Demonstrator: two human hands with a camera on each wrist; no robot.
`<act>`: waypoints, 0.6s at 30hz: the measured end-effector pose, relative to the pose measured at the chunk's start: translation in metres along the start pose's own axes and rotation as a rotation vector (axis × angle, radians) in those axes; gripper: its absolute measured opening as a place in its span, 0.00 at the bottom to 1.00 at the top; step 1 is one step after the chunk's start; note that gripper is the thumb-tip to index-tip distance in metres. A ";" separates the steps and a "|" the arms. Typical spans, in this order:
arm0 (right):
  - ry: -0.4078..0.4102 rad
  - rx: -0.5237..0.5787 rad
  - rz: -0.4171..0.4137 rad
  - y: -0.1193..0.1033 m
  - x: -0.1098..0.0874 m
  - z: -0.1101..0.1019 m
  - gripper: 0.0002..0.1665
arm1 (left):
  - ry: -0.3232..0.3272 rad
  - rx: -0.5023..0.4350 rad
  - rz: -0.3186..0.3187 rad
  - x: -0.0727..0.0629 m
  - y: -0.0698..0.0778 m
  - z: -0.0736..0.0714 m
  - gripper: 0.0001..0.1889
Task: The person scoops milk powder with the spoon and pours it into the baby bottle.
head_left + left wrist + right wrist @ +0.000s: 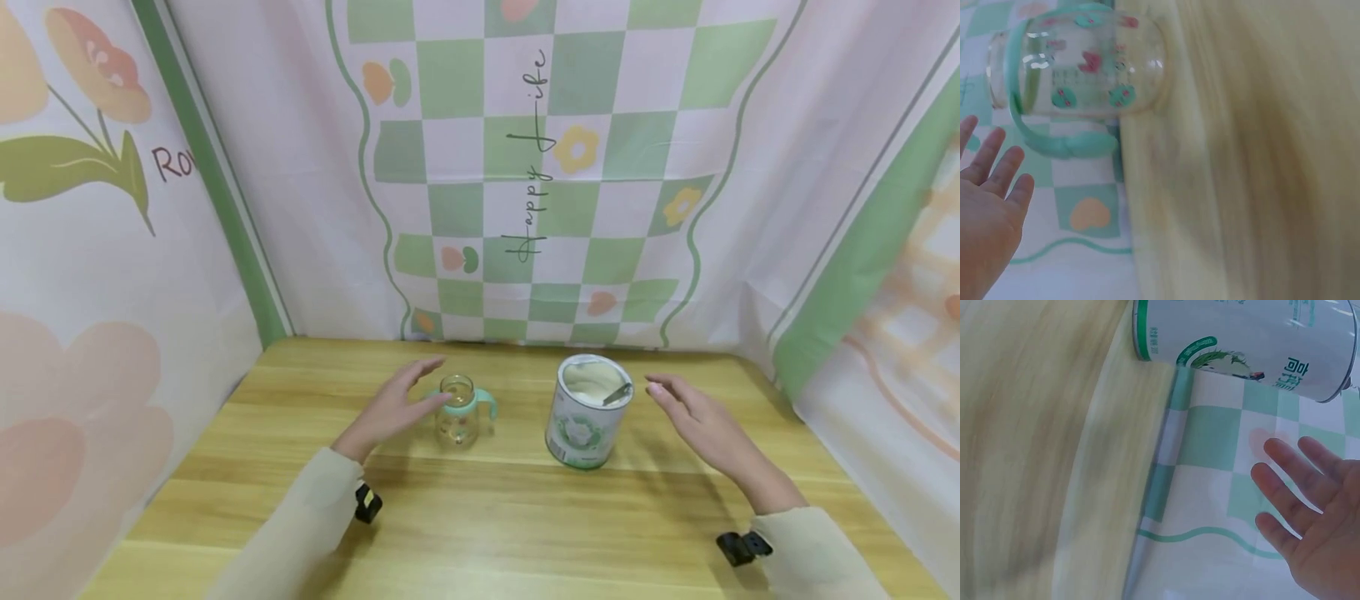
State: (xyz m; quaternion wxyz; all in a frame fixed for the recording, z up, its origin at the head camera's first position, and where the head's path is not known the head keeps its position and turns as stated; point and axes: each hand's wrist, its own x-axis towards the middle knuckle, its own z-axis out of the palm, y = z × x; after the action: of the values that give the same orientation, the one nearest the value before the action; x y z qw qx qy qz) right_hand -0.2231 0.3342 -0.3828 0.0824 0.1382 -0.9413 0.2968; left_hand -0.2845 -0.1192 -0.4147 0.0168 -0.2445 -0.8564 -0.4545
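Note:
A clear baby bottle [457, 423] with a mint-green collar and side handles stands upright, uncapped, on the wooden table. My left hand [392, 410] is just left of it, fingers extended and apart from each other; in the left wrist view the hand [991, 206] holds nothing beside the bottle [1091, 69]. To the right stands an open milk powder can [582, 429], white and green, with pale powder [591, 382] inside. A scoop [617, 394] sticks up at its rim. My right hand [701, 425] is right of the can, relaxed fingers pointing toward it and holding nothing.
The wooden table [480, 533] runs back to a curtain [525, 208] with green checks and "Happy Life" lettering. Patterned cloth [90, 333] hangs at the left, more cloth [900, 333] at the right. The bottle and can stand a short way apart.

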 end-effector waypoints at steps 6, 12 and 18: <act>0.041 -0.010 -0.014 -0.007 0.004 0.000 0.31 | 0.007 0.003 0.098 0.013 0.013 0.007 0.32; 0.058 -0.035 -0.015 -0.013 0.007 0.000 0.29 | -0.006 -0.006 0.142 0.024 0.027 0.012 0.29; 0.071 -0.056 -0.032 -0.015 0.007 0.000 0.24 | -0.040 -0.038 0.196 0.033 0.039 0.019 0.29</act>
State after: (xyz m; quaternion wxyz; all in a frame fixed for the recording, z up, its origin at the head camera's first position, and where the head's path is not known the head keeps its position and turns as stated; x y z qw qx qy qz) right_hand -0.2252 0.3211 -0.3726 0.1242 0.1402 -0.9435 0.2735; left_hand -0.2930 -0.0726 -0.3876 0.0394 -0.3367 -0.8198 -0.4616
